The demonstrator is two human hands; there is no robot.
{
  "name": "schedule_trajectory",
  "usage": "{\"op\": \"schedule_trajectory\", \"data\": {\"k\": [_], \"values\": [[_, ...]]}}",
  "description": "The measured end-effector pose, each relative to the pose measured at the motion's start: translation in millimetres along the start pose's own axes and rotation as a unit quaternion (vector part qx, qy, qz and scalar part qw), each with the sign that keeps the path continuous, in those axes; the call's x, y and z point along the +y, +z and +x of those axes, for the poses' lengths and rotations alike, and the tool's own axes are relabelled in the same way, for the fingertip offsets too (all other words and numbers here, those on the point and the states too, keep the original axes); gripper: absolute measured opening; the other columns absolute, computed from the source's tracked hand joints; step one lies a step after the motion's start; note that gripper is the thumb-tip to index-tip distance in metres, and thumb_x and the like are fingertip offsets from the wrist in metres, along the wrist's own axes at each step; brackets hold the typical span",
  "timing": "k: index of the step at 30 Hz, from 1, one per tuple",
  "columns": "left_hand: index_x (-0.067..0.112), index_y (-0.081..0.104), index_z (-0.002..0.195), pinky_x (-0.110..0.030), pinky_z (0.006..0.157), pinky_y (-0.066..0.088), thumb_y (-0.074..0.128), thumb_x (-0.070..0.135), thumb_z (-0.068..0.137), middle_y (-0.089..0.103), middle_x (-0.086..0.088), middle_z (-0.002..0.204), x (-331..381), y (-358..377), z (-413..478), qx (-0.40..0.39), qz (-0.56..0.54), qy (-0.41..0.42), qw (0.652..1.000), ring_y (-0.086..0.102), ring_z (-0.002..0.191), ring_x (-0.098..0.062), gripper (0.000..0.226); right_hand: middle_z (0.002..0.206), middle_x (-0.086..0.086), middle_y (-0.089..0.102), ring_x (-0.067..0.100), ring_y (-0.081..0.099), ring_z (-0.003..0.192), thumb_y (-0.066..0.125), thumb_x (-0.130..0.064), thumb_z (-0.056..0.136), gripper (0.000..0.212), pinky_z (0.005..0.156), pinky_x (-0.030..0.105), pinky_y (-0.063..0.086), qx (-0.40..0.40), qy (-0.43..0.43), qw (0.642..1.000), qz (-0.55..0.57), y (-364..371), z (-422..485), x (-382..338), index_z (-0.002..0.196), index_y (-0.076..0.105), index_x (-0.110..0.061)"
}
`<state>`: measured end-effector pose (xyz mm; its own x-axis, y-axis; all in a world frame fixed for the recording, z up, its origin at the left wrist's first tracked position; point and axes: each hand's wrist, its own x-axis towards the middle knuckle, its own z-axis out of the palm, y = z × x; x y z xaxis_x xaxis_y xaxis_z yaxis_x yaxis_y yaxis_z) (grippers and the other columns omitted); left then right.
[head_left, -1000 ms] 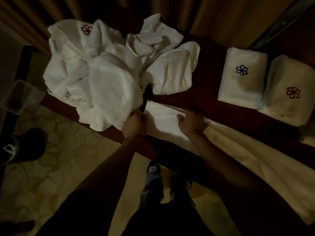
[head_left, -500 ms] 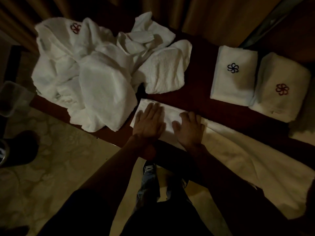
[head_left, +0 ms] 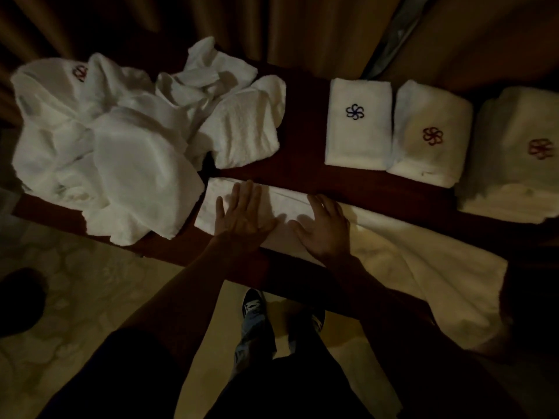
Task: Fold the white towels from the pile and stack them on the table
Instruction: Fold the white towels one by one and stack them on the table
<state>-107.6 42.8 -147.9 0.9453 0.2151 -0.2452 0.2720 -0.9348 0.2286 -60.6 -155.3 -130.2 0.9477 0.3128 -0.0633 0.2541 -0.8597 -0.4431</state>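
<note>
Leftmost, the pile sprawls crumpled on the table. Just right of it the left hand lies flat, fingers straight, pressing one end of a long towel folded into a strip along the near edge. The right hand presses beside it, fingers spread. That towel looks soft, limp and light; I'd say it sags if lifted mid-length, so corners or the folded edge suit pinching best. Folded towels sit further right.

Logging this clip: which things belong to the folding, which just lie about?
Job: towel under left hand and right hand; crumpled towel pile; blue-emblem folded towel; red-emblem folded towel; red-emblem stack at right; table.
Lying about: curtain; dark object on floor.
</note>
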Motion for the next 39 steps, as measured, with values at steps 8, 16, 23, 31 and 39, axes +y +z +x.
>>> {"op": "schedule_trajectory", "data": {"k": [8, 16, 23, 31, 39], "values": [[0.025, 0.0, 0.159, -0.056, 0.121, -0.002, 0.025, 0.076, 0.091, -0.009, 0.001, 0.167, 102.2, 1.1, 0.4, -0.085, 0.0, 0.148, 0.985, -0.01, 0.153, -0.021, 0.088, 0.14, 0.011, 0.056, 0.029, 0.052, 0.13, 0.053, -0.069, 0.085, 0.076, 0.095, 0.045, 0.05, 0.099, 0.058, 0.993, -0.01, -49.9, -43.7, 76.7, 0.137, 0.057, -0.013], [0.021, 0.02, 0.158, -0.06, 0.119, 0.012, 0.047, 0.067, 0.091, 0.009, -0.006, 0.167, 219.3, 41.7, -16.8, -0.054, 0.039, 0.33, 0.942, 0.008, 0.153, -0.028, 0.086, 0.138, 0.012, 0.057, 0.033, 0.053, 0.127, 0.074, -0.05, 0.08, 0.075, 0.093, 0.047, 0.052, 0.133, 0.162, 0.978, 0.0, -97.2, -120.7, 179.5, 0.14, 0.052, -0.01], [0.023, 0.037, 0.152, -0.056, 0.119, 0.019, 0.065, 0.044, 0.088, 0.022, -0.005, 0.164, 292.3, 70.5, -36.7, -0.081, 0.058, 0.418, 0.903, 0.015, 0.152, -0.027, 0.073, 0.131, 0.01, 0.062, 0.031, 0.054, 0.126, 0.075, -0.018, 0.08, 0.05, 0.094, 0.052, 0.053, 0.099, 0.242, 0.965, 0.02, -112.7, -187.5, 250.2, 0.128, 0.063, -0.013], [0.023, 0.048, 0.143, -0.054, 0.114, 0.03, 0.065, 0.034, 0.091, 0.045, -0.004, 0.152, 306.6, 89.2, -39.5, -0.078, 0.078, 0.403, 0.909, 0.036, 0.144, -0.027, 0.056, 0.156, -0.001, 0.037, 0.027, 0.026, 0.147, 0.079, -0.013, 0.074, 0.086, 0.114, 0.056, 0.031, -0.084, 0.264, 0.96, 0.039, -123.1, -222.9, 283.4, 0.15, 0.042, -0.028], [0.027, 0.055, 0.136, -0.051, 0.11, 0.036, 0.066, 0.037, 0.091, 0.056, 0.002, 0.142, 311.6, 83.3, -37.8, -0.08, 0.041, 0.38, 0.921, 0.047, 0.135, -0.023, 0.048, 0.109, 0.011, 0.072, 0.032, 0.069, 0.099, 0.068, -0.012, 0.085, 0.027, 0.083, 0.032, 0.052, 0.155, 0.204, 0.964, 0.071, -120.9, -227.9, 285.0, 0.111, 0.072, -0.01]]}}
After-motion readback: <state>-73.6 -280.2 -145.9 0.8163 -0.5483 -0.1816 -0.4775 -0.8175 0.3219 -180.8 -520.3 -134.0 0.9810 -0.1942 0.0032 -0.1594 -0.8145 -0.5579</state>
